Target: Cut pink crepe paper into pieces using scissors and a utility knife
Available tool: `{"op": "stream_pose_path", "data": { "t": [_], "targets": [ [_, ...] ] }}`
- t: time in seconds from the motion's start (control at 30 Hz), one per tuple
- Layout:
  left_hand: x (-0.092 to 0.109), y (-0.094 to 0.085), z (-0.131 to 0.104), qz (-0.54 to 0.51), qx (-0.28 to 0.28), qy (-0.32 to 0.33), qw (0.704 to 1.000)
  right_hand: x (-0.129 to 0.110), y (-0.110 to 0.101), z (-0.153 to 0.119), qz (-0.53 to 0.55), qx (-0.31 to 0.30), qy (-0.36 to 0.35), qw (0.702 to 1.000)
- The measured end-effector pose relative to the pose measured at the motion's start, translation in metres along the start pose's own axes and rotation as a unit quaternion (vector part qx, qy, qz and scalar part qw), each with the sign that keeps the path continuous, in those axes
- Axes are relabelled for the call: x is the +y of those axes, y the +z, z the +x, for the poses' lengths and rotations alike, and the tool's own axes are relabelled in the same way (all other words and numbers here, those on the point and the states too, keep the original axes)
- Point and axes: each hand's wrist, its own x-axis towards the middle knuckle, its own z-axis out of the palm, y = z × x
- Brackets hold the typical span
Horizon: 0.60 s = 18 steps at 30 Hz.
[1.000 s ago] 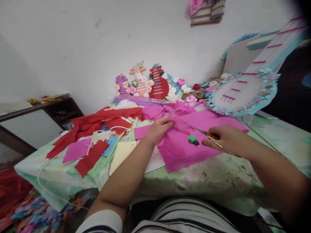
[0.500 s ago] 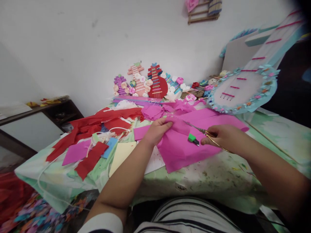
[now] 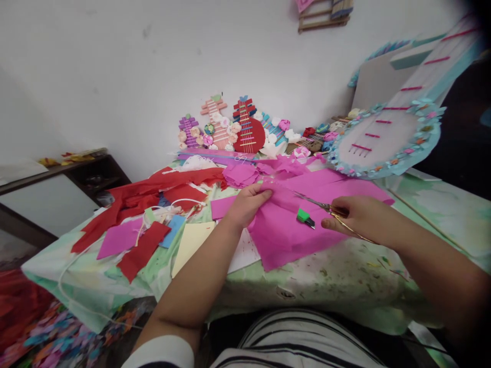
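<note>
Just beyond the green-capped cutter [image 3: 306, 218], the scissors [image 3: 320, 204] point leftward over the pink sheet [image 3: 284, 248], their blades looking nearly together (whether they touch the sheet, I can't tell), with the right hand [image 3: 358, 217] closed round the handles. Left of that cutter, the left hand [image 3: 249, 205] pinches a gathered bit of the sheet between thumb and fingers, while the rest spreads beneath the cutter on the bench [image 3: 454, 204].

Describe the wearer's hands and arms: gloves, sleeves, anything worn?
Left hand and right hand are bare, as are both forearms; no watch or bracelet visible. Left sleeve is short, white, with a dark stripe. Right sleeve isn't visible.
</note>
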Motion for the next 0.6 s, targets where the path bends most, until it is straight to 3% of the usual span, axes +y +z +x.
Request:
{"op": "stream_pose_path", "data": {
  "t": [0.27, 0.6],
  "targets": [
    [0.001, 0.002, -0.003, 0.027, -0.005, -0.011, 1.000, -0.004, -0.002, 0.004, -0.016, -0.051, -0.010, 0.999],
    [0.003, 0.005, -0.007, 0.118, -0.029, -0.001, 0.993, -0.012, 0.001, 0.008, -0.001, -0.048, -0.023, 0.999]
  ]
}}
